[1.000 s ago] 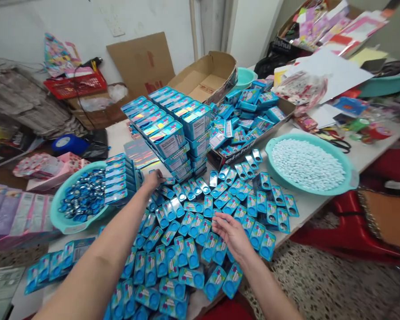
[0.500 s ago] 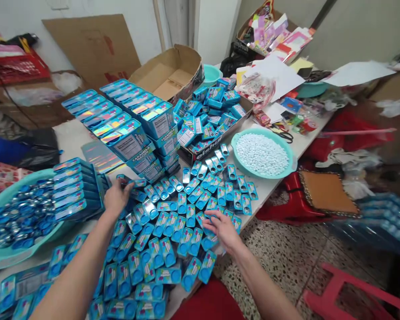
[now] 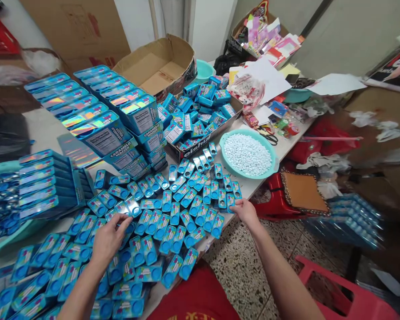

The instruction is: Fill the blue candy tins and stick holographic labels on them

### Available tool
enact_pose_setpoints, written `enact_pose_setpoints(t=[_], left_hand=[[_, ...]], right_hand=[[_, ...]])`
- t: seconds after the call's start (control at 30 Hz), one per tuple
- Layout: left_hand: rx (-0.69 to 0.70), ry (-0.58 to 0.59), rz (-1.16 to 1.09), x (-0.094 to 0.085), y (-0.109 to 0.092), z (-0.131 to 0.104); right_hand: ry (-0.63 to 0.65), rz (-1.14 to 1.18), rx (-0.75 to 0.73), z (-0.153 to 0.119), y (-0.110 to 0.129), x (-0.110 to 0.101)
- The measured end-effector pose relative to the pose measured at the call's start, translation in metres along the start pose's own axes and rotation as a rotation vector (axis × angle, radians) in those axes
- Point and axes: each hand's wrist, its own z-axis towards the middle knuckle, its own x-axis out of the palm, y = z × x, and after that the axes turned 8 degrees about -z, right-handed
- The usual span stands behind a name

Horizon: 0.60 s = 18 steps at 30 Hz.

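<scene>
My left hand [image 3: 109,234] is over the spread of small blue candy boxes [image 3: 149,250], thumb and fingers closed together at a box whose end is hidden beneath them. At the table's right edge, my right hand [image 3: 246,212] has its fingertips pinched at the near end of a small candy box [image 3: 231,200]. That box belongs to a cluster of upright boxes with dark round openings on top. Many others around my hands have blue round ends facing up. A turquoise basin [image 3: 274,168] of pale candies [image 3: 248,154] stands just beyond my right hand.
Stacked larger blue display boxes [image 3: 103,133] rise at the left, beside a turquoise basin [image 3: 6,247] of shiny blue-and-silver pieces. A carton [image 3: 200,153] holds jumbled blue boxes, with an open cardboard box [image 3: 160,66] behind. A red stool [image 3: 340,284] is at lower right.
My left hand has come back from the stacked boxes toward me. My right hand has moved right to the table edge. Some boxes near both hands sit differently, and the view has shifted.
</scene>
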Motion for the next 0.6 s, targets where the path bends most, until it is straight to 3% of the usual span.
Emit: enact_pose_setpoints(t=[0.17,0.37,0.6], left_hand=[[-0.005,0.001,0.001,0.004,0.006,-0.01],[-0.036,0.034,-0.028,0.006,0.008,-0.029],[-0.072,-0.035,-0.043,-0.013,0.022,-0.052]], right_hand=[[-0.063,-0.382,-0.037,0.007,0.003,0.003],[-0.03,-0.243,0.072,0.003,-0.001,0.011],[-0.018,-0.093,0.082,-0.012,-0.001,0.015]])
